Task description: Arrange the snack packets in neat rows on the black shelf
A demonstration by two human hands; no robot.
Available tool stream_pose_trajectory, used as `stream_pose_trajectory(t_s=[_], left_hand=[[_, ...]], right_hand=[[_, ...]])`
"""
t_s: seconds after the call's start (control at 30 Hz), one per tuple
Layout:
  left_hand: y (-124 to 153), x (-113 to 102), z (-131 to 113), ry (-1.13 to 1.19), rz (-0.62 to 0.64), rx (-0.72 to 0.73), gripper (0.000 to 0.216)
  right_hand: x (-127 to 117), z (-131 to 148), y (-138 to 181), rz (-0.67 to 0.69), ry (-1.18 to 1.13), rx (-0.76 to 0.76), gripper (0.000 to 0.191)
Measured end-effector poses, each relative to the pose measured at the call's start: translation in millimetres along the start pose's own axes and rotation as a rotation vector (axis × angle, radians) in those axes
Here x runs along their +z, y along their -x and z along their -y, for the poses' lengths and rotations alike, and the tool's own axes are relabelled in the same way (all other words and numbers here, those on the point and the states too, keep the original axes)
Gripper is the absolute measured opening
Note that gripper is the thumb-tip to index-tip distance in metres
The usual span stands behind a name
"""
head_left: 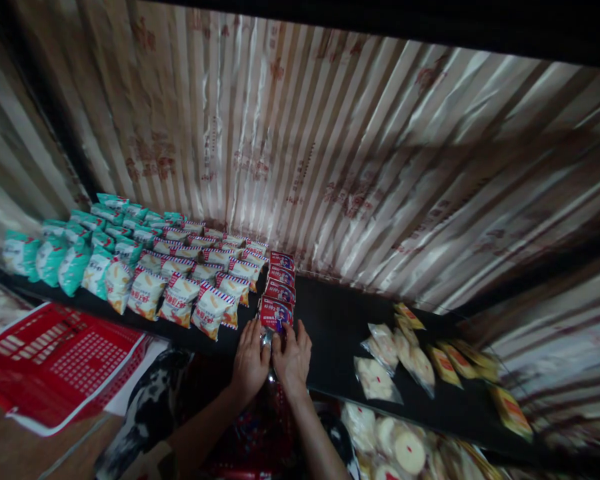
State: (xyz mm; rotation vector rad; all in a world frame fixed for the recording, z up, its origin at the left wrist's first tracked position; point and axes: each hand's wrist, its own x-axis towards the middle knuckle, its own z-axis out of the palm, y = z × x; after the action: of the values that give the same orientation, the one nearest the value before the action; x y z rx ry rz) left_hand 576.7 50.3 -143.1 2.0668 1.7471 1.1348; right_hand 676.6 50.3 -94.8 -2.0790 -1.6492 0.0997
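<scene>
A single-file row of red snack packets with purple pictures [282,275] runs back to front on the black shelf. At its front end, my left hand [250,355] and my right hand [292,357] grip the lower edge of the nearest red snack packet [276,312] from both sides. Silvery wrapper shows between my fingers; my hands hide the bottom of this packet. Just left of the row stand white snack bags with striped tops [213,308]. Farther left are several rows of teal snack bags [73,265].
To the right on the black shelf [325,340] lie clear bags of pale round food [377,379] and yellow packets [446,365]. More bagged pale rounds [409,451] sit lower down. A red basket [75,353] is at lower left. Striped, wrinkled sheeting [300,147] covers the back.
</scene>
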Motion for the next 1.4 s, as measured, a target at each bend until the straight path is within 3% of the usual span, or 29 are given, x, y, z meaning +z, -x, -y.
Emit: stream_pose_trajectory(t_s=[0.1, 0.3, 0.47, 0.73, 0.87, 1.0, 1.1, 1.27, 1.4], left_hand=[[1, 0, -1, 0.015, 0.023, 0.018, 0.046], [3, 4, -2, 0.022, 0.057, -0.010, 0.049], [3, 8, -1, 0.049, 0.121, -0.061, 0.049], [3, 13, -2, 0.074, 0.193, -0.150, 0.052], [4, 13, -3, 0.064, 0.161, -0.157, 0.052], [3, 10, -5, 0.033, 0.161, -0.161, 0.049], [5, 12, -5, -0.014, 0.148, -0.132, 0.047], [11, 21, -1, -0.095, 0.016, -0.065, 0.045], [15, 28, 1, -0.124, -0.063, -0.032, 0.046]], right_hand=[[-5, 7, -10, 0.014, 0.009, -0.067, 0.046], [-6, 25, -40, 0.201, 0.095, -0.171, 0.046], [9, 27, -53, 0.321, 0.162, -0.134, 0.046], [18, 22, -55, 0.356, 0.164, -0.122, 0.048], [14, 24, -56, 0.353, 0.190, -0.129, 0.048], [12, 28, -68, 0.262, 0.195, -0.185, 0.048], [16, 31, -95, 0.230, 0.223, -0.213, 0.048], [32, 32, -152, 0.319, 0.271, -0.194, 0.051], [48, 26, -171, 0.372, 0.256, -0.158, 0.052]])
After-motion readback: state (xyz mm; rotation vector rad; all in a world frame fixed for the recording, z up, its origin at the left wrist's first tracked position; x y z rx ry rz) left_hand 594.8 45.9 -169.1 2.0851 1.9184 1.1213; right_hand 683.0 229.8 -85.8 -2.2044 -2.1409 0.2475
